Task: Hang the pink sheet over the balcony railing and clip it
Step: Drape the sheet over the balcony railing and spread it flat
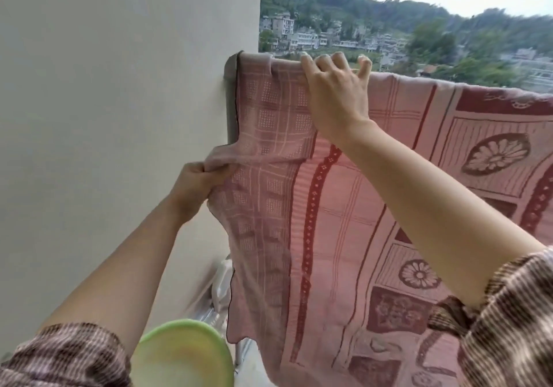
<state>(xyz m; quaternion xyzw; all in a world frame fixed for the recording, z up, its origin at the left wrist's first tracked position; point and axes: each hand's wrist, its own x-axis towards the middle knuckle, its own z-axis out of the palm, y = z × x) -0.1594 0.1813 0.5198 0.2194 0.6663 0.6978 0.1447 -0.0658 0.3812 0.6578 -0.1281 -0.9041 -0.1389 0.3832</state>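
L hand is gripping a bunched fold of the pink sheet in a closed fist, w/ the forearm rising from lower left, just beside the wall. R hand is curling its fingers over the sheet's top edge on the railing, little finger lifted, forearm reaching up from lower right. Sheet is hanging draped over the railing.
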